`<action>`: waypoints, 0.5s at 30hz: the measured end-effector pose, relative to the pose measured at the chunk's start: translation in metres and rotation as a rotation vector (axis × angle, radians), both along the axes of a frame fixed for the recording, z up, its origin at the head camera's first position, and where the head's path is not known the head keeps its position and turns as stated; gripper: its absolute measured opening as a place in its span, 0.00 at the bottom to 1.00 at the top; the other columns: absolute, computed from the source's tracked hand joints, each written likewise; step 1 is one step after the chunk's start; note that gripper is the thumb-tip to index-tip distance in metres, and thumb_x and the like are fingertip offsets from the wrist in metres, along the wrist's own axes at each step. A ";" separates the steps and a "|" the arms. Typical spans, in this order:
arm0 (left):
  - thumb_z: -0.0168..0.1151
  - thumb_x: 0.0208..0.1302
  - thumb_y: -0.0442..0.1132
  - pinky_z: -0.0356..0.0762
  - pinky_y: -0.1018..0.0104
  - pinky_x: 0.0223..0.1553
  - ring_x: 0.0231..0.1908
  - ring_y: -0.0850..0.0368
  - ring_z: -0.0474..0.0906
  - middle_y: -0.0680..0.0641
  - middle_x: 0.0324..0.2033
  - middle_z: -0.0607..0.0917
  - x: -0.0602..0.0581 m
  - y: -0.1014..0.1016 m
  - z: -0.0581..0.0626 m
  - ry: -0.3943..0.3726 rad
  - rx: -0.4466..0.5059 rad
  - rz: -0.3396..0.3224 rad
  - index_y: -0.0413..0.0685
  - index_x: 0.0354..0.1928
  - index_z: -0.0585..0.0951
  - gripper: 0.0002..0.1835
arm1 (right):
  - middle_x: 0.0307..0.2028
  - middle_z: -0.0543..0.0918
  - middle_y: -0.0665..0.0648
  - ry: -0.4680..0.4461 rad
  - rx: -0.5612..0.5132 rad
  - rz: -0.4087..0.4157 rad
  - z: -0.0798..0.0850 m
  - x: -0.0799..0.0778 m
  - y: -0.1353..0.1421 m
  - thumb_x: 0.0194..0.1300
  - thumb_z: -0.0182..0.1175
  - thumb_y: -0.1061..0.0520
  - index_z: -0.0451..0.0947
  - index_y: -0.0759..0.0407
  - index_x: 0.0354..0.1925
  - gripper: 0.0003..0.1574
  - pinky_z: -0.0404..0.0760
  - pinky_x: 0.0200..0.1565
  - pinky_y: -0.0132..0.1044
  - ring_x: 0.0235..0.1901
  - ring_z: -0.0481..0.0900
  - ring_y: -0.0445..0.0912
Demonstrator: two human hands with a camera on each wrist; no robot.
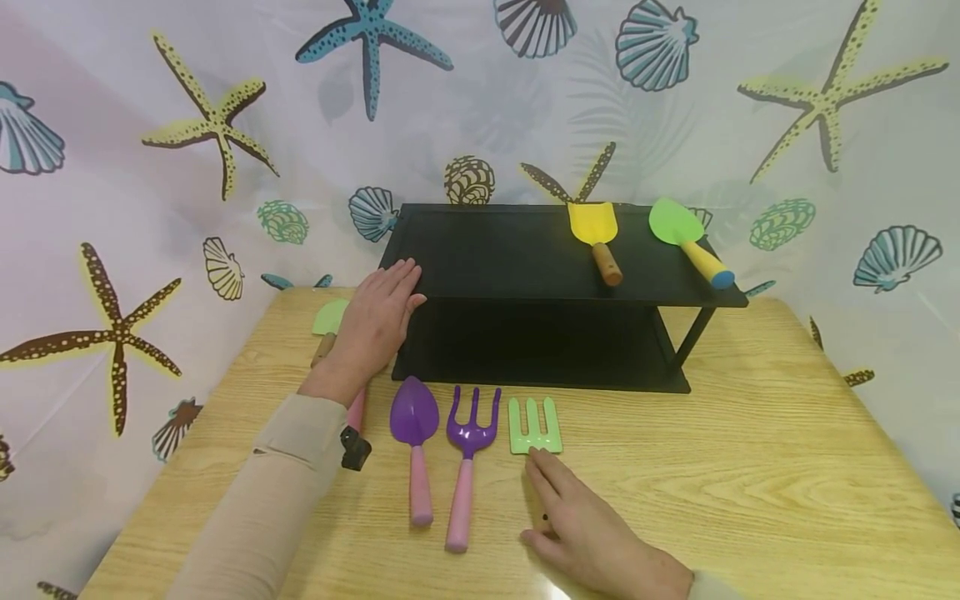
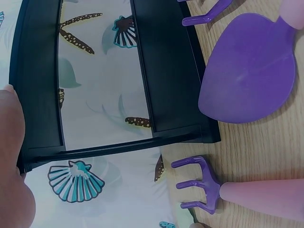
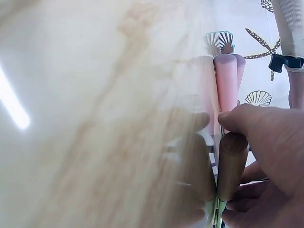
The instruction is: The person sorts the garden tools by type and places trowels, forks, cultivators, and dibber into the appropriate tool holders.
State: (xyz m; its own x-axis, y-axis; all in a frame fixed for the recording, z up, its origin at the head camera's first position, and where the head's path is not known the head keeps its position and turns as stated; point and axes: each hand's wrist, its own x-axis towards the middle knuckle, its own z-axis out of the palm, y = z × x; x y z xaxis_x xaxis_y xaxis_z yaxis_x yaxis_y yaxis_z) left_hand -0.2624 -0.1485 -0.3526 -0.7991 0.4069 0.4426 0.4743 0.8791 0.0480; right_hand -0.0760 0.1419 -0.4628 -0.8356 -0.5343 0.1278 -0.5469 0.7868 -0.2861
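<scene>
My left hand lies over the left end of the black two-tier rack, fingers stretched onto its top shelf. Low over the table, my right hand has its fingertips at the base of a light green hand rake. The rake's brown wooden handle shows beside the fingers in the right wrist view, with the thumb near its end and apart from the fingers. To the left lie a purple hand fork and a purple trowel, both with pink handles.
A yellow shovel and a green trowel with a yellow handle lie on the rack's right side. By my left forearm are a green-bladed tool and a smaller purple fork. A patterned curtain hangs behind.
</scene>
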 end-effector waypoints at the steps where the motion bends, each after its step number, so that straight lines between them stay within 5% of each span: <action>1: 0.46 0.77 0.47 0.56 0.52 0.76 0.73 0.46 0.62 0.39 0.72 0.68 0.000 0.000 0.000 0.002 -0.001 -0.002 0.38 0.71 0.67 0.27 | 0.72 0.62 0.71 0.004 0.001 0.006 0.000 0.000 0.000 0.61 0.67 0.43 0.60 0.73 0.70 0.53 0.68 0.70 0.49 0.72 0.64 0.59; 15: 0.46 0.78 0.47 0.56 0.52 0.76 0.74 0.46 0.62 0.39 0.72 0.68 0.001 0.001 0.001 -0.003 -0.013 0.008 0.38 0.71 0.66 0.28 | 0.71 0.59 0.77 0.075 -0.039 0.060 -0.004 0.003 0.001 0.60 0.66 0.58 0.62 0.81 0.66 0.44 0.72 0.65 0.49 0.70 0.64 0.65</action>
State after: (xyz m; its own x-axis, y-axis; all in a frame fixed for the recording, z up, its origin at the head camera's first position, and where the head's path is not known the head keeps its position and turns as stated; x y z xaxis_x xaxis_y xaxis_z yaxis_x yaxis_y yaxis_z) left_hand -0.2614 -0.1476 -0.3515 -0.8036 0.4063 0.4349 0.4671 0.8834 0.0380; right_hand -0.0730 0.1426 -0.4667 -0.7893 -0.5768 0.2105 -0.6140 0.7410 -0.2720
